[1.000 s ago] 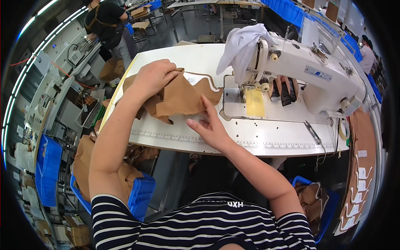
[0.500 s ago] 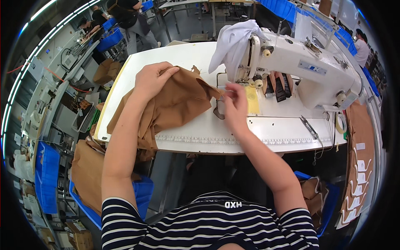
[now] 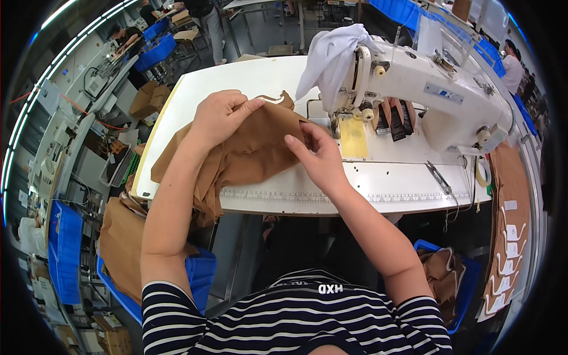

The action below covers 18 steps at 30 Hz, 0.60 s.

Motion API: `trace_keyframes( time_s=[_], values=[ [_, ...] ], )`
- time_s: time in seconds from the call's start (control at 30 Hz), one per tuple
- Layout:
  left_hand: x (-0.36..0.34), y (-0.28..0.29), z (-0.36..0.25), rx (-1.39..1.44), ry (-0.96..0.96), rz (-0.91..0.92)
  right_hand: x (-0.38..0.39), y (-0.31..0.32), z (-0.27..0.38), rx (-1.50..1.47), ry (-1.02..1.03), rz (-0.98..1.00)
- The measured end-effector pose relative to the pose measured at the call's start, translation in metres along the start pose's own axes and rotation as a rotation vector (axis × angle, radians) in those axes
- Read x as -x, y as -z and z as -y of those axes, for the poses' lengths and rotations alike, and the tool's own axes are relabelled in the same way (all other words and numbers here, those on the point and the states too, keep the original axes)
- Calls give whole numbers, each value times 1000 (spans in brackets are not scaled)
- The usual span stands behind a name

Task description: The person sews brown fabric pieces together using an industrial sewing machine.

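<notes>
A piece of brown fabric lies bunched on the white sewing table, its left part hanging over the front edge. My left hand pinches the fabric's upper edge between thumb and fingers. At the right end of the cloth is my right hand, fingers tucked behind the edge and thumb in front. The fabric is left of the sewing machine and its needle area. A narrow brown strip sticks up beyond the cloth's far edge.
A white cloth drapes over the machine head. Thread snips and a tape roll lie at the right. Black labels rest under the machine arm. Blue bins with brown fabric stand below. People work in the background.
My right hand has moved left from beside the needle area and taken hold of the fabric's right edge. My left hand has shifted slightly right with the cloth.
</notes>
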State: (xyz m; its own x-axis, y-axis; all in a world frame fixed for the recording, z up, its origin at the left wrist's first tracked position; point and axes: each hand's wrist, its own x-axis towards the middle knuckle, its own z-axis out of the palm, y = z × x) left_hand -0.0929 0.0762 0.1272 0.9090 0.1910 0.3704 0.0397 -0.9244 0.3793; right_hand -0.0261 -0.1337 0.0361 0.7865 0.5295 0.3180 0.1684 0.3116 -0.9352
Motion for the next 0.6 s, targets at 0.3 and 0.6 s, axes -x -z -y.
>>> trace_keyframes(
  time_s=[0.3, 0.6],
  values=[
    [39, -15, -72, 166, -251, -186, -15, 0, 3, 149, 166, 50],
    [36, -31, -61, 513, -97, 41, 0, 16, 11, 199, 285, 164]
  ],
)
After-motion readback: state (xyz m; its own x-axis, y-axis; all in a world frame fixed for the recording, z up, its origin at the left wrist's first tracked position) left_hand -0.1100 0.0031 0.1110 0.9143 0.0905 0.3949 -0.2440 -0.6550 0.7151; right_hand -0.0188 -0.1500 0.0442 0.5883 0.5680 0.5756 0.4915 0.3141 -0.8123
